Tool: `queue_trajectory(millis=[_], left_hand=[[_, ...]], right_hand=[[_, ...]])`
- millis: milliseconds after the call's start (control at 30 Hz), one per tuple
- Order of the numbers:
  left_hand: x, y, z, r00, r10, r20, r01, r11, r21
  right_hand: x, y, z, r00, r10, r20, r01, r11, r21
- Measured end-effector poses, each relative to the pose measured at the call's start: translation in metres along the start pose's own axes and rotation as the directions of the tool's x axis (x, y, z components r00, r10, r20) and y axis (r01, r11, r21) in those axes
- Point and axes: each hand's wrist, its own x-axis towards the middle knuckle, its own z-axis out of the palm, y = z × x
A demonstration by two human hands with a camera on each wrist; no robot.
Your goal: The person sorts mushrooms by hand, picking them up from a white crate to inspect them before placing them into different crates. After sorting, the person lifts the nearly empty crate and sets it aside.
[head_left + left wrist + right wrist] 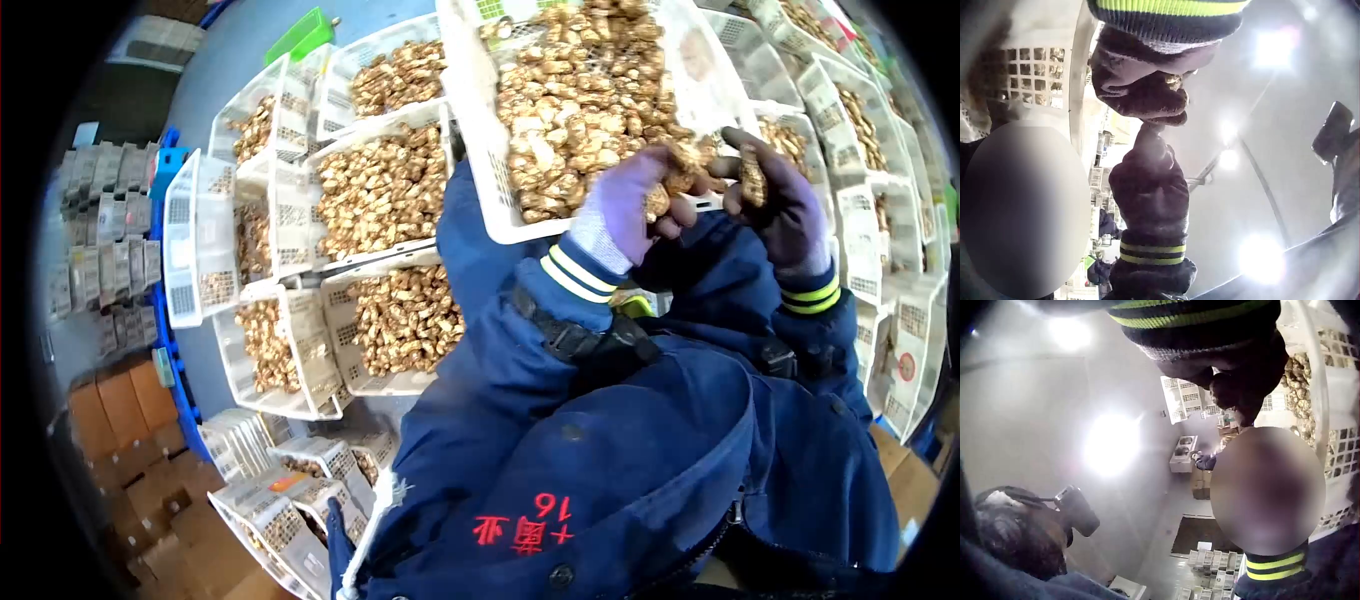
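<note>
Left grip [622, 208]: pinching a knobbly piece [656, 203]
Right grip [790, 208]: holding another piece [752, 180]
White crate [480, 130]: bearing a brown heap [585, 100]

The crate [476, 125] is plastic, the brown pieces [565, 120] glossy, the jacket [640, 440] cloth.

Two gloved hands [1138, 81] hover near a crate [1079, 69].
</note>
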Motion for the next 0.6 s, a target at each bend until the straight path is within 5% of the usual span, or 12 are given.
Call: queue_trajectory(millis=[133, 267, 367, 400, 500, 600], left_hand=[[-0.002, 0.011, 0.005, 0.99, -0.043, -0.134, 0.034, 0.997, -0.071], [-0.001, 0.011, 0.002, 0.991, -0.014, -0.133, 0.008, 0.999, -0.043], [0.001, 0.011, 0.003, 0.992, 0.055, -0.115, -0.033, 0.982, 0.185], [0.0, 0.016, 0.009, 0.988, -0.03, -0.154, 0.031, 0.999, 0.006], [0.001, 0.015, 0.014, 0.98, -0.015, -0.198, 0.023, 0.999, 0.039], [0.005, 0.009, 0.002, 0.985, 0.003, -0.171, 0.012, 0.996, 0.086]], right_hand=[[0.006, -0.002, 0.005, 0.98, 0.016, 0.199, -0.097, 0.909, 0.406], [0.005, -0.004, 0.004, 0.992, 0.042, 0.123, -0.069, 0.97, 0.232], [0.001, -0.009, 0.005, 0.996, 0.063, 0.064, -0.073, 0.983, 0.17], [0.001, -0.009, 0.002, 0.997, 0.067, 0.042, -0.073, 0.984, 0.16], [0.004, -0.005, -0.007, 0.997, 0.053, -0.048, -0.047, 0.993, 0.107], [0.02, -0.004, -0.013, 0.985, -0.095, -0.141, 0.074, 0.986, -0.149]])
